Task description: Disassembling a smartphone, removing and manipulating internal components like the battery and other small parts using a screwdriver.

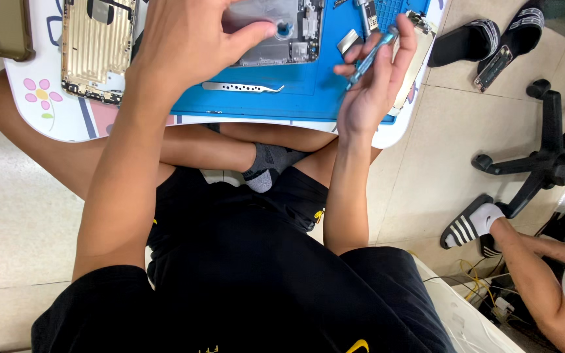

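Your left hand [191, 39] presses thumb-down on the opened phone chassis [282, 33] on the blue mat [308, 85]; your right hand [377, 78] pinches a blue screwdriver [369, 57] above the mat. Grip looks loose, so the screwdriver could slip off the small table [53, 111].

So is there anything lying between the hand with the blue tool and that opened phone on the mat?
Nothing visible. The right hand holds the blue tool just right of the opened phone, with only bare blue mat between them. The left hand presses on the phone itself, and the metal tweezers lie below it.
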